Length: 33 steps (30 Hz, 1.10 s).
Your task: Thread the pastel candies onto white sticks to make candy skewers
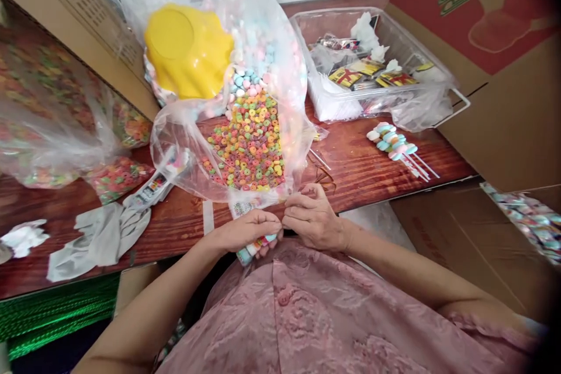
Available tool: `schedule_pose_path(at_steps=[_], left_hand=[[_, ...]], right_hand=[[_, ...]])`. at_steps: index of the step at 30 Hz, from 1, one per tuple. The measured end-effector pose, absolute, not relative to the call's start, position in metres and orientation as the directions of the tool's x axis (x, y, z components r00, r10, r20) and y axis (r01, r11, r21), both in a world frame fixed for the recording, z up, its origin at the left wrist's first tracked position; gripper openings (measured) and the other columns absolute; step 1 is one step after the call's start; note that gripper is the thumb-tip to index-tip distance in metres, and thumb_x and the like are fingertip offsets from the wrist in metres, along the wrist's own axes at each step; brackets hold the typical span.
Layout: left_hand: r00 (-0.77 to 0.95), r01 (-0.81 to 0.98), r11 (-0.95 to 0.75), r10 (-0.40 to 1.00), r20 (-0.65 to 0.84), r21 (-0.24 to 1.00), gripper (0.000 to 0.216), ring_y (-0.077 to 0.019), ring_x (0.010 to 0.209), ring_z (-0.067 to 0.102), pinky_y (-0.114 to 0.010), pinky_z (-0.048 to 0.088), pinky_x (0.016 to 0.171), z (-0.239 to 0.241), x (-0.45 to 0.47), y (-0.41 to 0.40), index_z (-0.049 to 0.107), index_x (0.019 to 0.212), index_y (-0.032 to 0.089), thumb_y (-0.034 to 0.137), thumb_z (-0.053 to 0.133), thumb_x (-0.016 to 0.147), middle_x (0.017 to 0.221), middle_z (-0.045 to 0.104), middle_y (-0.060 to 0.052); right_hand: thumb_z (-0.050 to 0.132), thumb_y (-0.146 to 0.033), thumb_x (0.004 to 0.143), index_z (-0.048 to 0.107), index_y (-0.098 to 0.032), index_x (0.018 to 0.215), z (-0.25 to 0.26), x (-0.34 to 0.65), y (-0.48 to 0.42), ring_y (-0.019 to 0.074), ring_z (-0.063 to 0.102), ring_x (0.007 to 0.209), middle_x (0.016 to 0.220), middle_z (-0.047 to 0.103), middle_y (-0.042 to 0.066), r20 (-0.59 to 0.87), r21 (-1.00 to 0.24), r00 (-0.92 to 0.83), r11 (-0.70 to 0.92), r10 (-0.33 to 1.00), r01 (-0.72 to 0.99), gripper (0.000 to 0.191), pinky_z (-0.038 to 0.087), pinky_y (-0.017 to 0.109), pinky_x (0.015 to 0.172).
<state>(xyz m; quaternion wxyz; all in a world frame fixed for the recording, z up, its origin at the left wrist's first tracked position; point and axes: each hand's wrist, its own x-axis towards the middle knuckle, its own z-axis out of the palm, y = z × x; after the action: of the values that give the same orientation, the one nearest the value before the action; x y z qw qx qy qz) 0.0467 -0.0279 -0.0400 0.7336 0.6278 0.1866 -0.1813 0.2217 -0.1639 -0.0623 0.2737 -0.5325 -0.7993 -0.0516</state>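
My left hand (248, 231) is closed around a small printed clear bag of marshmallows (245, 254), held against the table's front edge. White, blue and orange pieces show below my fingers. My right hand (316, 219) is beside it, its fingertips pinched together and meeting the left fingertips; whatever they hold is hidden. Just beyond both hands lies a large open clear plastic bag (293, 152) with colourful ring-shaped cereal (252, 146) and pastel marshmallows (249, 79). A yellow scalloped bowl (188, 52) rests upside down on the marshmallows.
Marshmallow sticks (394, 141) lie at the right, near a clear plastic bin (381, 90) of packets. Large cereal bags (56, 128) stand left, by a cardboard box (87, 29). A grey cloth (99, 239) and flat printed bags (151, 190) lie front left. Filled packets (532, 222) sit far right.
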Motion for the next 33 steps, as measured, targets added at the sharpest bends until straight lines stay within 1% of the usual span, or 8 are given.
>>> schedule_pose_path(at_steps=[2,4,8,13,17,22,28,33], left_hand=[[0.925,0.376,-0.220,0.153,-0.349,0.900,0.031,-0.0131,0.061,0.057,-0.024,0.044,0.059,-0.035,0.045,-0.032,0.065,0.082,0.017,0.042,0.051,0.093,0.070,0.063,-0.003],[0.957,0.270,-0.511,0.234,-0.171,0.816,0.029,-0.0162,0.075,0.059,-0.027,0.045,0.072,-0.032,0.044,-0.036,0.070,0.088,0.018,0.034,0.047,0.096,0.081,0.067,-0.005],[0.955,0.269,-0.646,0.276,-0.110,0.714,0.029,-0.0176,0.076,0.058,-0.029,0.042,0.073,-0.036,0.044,-0.039,0.073,0.091,0.019,0.030,0.046,0.096,0.081,0.068,-0.006],[0.930,0.277,-0.492,0.354,-0.101,0.825,0.025,-0.0141,0.065,0.054,-0.026,0.040,0.067,-0.043,0.048,-0.035,0.073,0.076,0.018,0.028,0.055,0.090,0.068,0.064,-0.002],[0.831,0.269,-0.108,0.529,-0.174,0.957,0.023,-0.0100,0.055,0.047,-0.022,0.037,0.057,-0.045,0.045,-0.038,0.071,0.067,0.018,0.035,0.065,0.081,0.059,0.056,0.001],[0.657,0.227,0.314,0.649,-0.383,0.922,0.028,-0.0090,0.048,0.050,-0.019,0.036,0.044,-0.054,0.045,-0.046,0.073,0.070,0.017,0.044,0.079,0.067,0.058,0.059,0.001],[0.673,0.214,0.367,0.617,-0.409,0.905,0.033,-0.0062,0.041,0.047,-0.016,0.032,0.038,-0.049,0.051,-0.057,0.074,0.074,0.016,0.047,0.081,0.066,0.052,0.059,0.002],[0.695,0.207,0.332,0.612,-0.377,0.920,0.031,-0.0048,0.040,0.045,-0.015,0.031,0.037,-0.052,0.048,-0.053,0.075,0.077,0.016,0.046,0.079,0.069,0.052,0.059,0.002]], right_hand=[[0.048,-0.013,0.092,0.064,-0.021,0.078,-0.068,0.218,-0.163,0.0176,0.059,0.087,0.074,0.068,0.000,0.425,-0.350,-0.165,0.330,0.890,0.877,0.023,0.029,0.039,0.079],[0.052,-0.016,0.094,0.064,-0.020,0.075,-0.073,0.214,-0.162,0.0164,0.058,0.081,0.073,0.068,0.001,0.373,-0.501,-0.045,0.242,0.927,0.831,0.023,0.031,0.035,0.074],[0.056,-0.017,0.091,0.064,-0.020,0.071,-0.080,0.198,-0.156,0.0159,0.058,0.076,0.073,0.070,0.001,0.310,-0.613,0.118,0.103,0.943,0.783,0.022,0.033,0.032,0.070],[0.059,-0.022,0.090,0.067,-0.021,0.074,-0.073,0.198,-0.161,0.0188,0.061,0.082,0.077,0.073,0.002,0.460,-0.568,0.261,0.055,0.849,0.821,0.019,0.037,0.036,0.077],[0.060,-0.025,0.091,0.071,-0.024,0.084,-0.069,0.252,-0.187,0.0202,0.065,0.085,0.085,0.075,0.003,0.533,-0.583,0.490,-0.120,0.690,0.803,0.013,0.044,0.037,0.082],[0.064,-0.033,0.087,0.073,-0.021,0.078,-0.085,0.302,-0.213,0.0217,0.063,0.079,0.082,0.072,0.006,0.400,-0.541,0.651,-0.407,0.645,0.736,0.017,0.045,0.035,0.075],[0.057,-0.028,0.091,0.073,-0.020,0.081,-0.092,0.281,-0.204,0.0251,0.056,0.088,0.088,0.070,0.008,0.294,-0.220,0.643,-0.604,0.707,0.766,0.019,0.031,0.036,0.070],[0.053,-0.020,0.090,0.068,-0.017,0.079,-0.086,0.287,-0.196,0.0252,0.054,0.089,0.090,0.069,0.011,0.221,-0.103,0.592,-0.586,0.775,0.804,0.020,0.027,0.035,0.069]])
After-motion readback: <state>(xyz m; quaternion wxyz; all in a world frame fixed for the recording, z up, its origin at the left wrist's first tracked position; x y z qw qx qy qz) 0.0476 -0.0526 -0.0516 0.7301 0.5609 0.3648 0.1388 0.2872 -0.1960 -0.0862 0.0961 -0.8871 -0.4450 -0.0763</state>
